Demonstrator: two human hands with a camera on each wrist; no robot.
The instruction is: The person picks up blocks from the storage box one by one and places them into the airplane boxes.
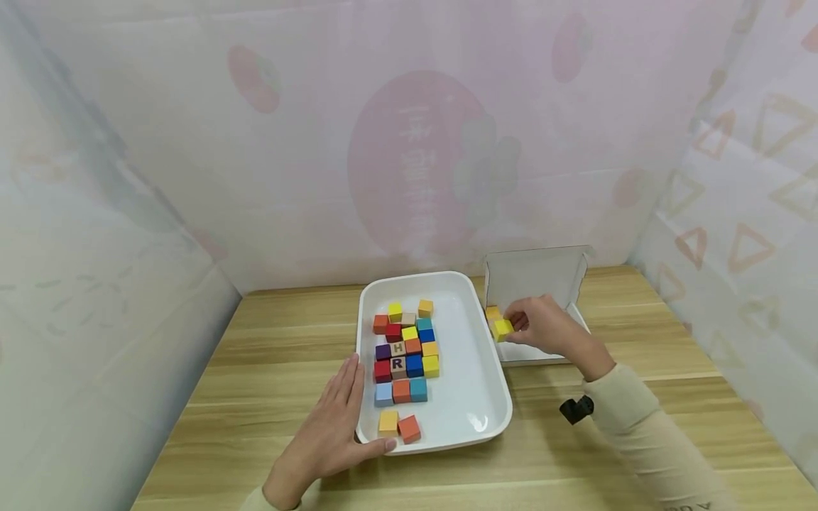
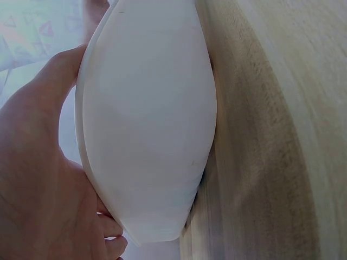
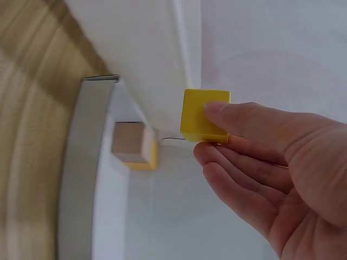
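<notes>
The landmark was the white tray [image 1: 492, 397], which stood on the wooden worktop [image 1: 268, 341].

Left of the tray, the left hand [image 1: 329, 433] lay flat on the worktop, fingers straight and together, pressed against the tray's left wall. Its thumb reached the tray's near left corner. The grip held nothing. The left wrist view showed the palm [image 2: 32, 179] against the tray's outer wall [image 2: 146, 124].

Inside the tray, toward its left half, coloured cubes [image 1: 405, 348] sat packed in rows, touching one another. Two tan ones bore the letters H [image 1: 398, 348] and R [image 1: 398, 365]. Near the tray's front edge, apart from the rows, a yellow-orange cube [image 1: 388, 421] and an orange cube [image 1: 409, 429] lay side by side.

Right of the tray, an open white box [image 1: 537, 280] stood just beside the tray's right wall, its lid raised at the back. The right hand [image 1: 543, 328] hovered over the box's left part, and its grip pinched a yellow cube [image 1: 503, 328] between thumb and fingertips. The right wrist view showed the same yellow cube [image 3: 205, 115] under the thumb [image 3: 238, 116]. One more cube [image 1: 492, 312] lay in the box at its left wall, just behind the held one.
</notes>
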